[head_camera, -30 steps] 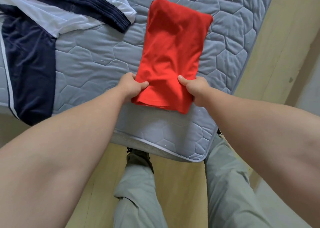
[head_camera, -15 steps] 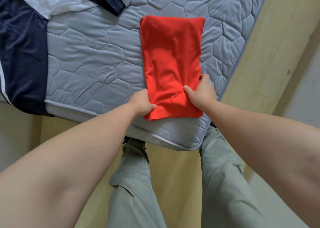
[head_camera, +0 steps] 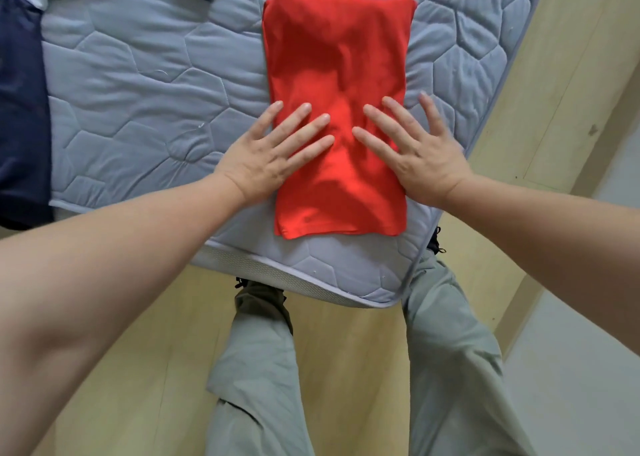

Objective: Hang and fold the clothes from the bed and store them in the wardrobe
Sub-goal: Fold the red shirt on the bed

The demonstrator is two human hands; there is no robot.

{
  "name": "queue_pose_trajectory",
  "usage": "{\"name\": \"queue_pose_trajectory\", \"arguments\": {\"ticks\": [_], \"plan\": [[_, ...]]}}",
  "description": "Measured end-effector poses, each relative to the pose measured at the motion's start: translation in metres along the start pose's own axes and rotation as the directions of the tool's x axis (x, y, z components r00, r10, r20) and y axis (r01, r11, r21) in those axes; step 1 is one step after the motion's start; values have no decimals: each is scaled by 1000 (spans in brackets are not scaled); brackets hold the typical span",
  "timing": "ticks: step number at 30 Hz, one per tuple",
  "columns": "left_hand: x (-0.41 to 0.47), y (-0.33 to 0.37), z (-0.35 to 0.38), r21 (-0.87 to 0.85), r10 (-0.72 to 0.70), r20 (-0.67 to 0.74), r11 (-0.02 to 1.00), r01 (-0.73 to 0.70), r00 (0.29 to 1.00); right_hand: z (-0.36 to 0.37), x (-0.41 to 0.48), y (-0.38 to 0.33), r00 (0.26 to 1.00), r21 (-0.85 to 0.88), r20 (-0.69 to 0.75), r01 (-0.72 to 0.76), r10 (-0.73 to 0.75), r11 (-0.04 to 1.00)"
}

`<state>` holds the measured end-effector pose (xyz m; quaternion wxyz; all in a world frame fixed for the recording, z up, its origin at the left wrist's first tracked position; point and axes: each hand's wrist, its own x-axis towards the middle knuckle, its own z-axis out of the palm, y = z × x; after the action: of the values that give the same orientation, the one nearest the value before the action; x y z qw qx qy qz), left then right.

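So from the head cam, looking down: the folded red garment (head_camera: 337, 109) lay flat as a long rectangle on the grey quilted mattress (head_camera: 145, 85), near its corner, short end close to the mattress edge nearest the person. Both hands were flat on it, palms down, nothing pinched. The left hand (head_camera: 273, 154) sat on the left edge of the fabric with fingers spread and pointing up and inward; its heel was partly off on the mattress. The right hand (head_camera: 415, 147) mirrored it on the right edge, fingers fanned apart too, outermost finger over the mattress rather than the cloth. There was a gap of red between the two sets of fingertips. Off at the left side a navy and white garment (head_camera: 20, 116) was draped over the mattress edge, well apart from the red one. Below, grey-green trousers (head_camera: 446, 369) and a pale wood floor (head_camera: 346, 351)
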<state>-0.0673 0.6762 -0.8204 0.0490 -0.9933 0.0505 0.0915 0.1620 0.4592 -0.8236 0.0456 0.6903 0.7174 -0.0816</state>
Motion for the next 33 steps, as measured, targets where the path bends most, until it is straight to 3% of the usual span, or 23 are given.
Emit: {"name": "queue_pose_trajectory", "arguments": {"ticks": [3,7,10,14,16,19,20,23,26,29,31,33], "plan": [[6,0,4,-93,33,67,995,-27,997,4,4,5,984,111,143,90,-106,990],[18,-5,-5,-444,6,266,888,117,964,-7,19,7,947,346,315,-60,-55,936],[30,-19,-23,-722,-88,314,625,298,945,-27,35,13,952,604,265,-286,151,744],[45,-37,-46,-834,-338,367,293,467,867,-42,61,28,837,722,213,-482,504,496],[59,-47,-48,-829,-464,456,90,553,759,-44,77,35,763,777,265,-531,590,338],[80,-62,-35,-729,-562,671,-383,567,484,-36,94,44,668,822,331,-551,667,143],[86,-66,-28,-694,-565,711,-470,545,419,-32,99,45,643,824,345,-557,684,108],[101,-67,-12,-611,-608,746,-462,643,272,-23,110,45,544,787,415,-617,730,13],[112,-64,-10,-603,-665,719,-451,657,203,-25,120,45,471,742,440,-670,764,-15],[116,-63,-20,-676,-781,573,-281,681,247,-35,121,37,508,783,338,-619,792,63],[114,-60,-24,-738,-800,536,-290,610,269,-37,122,31,498,802,285,-592,819,81],[113,-54,-25,-760,-809,517,-285,584,278,-37,124,32,436,789,291,-613,852,44]]}}
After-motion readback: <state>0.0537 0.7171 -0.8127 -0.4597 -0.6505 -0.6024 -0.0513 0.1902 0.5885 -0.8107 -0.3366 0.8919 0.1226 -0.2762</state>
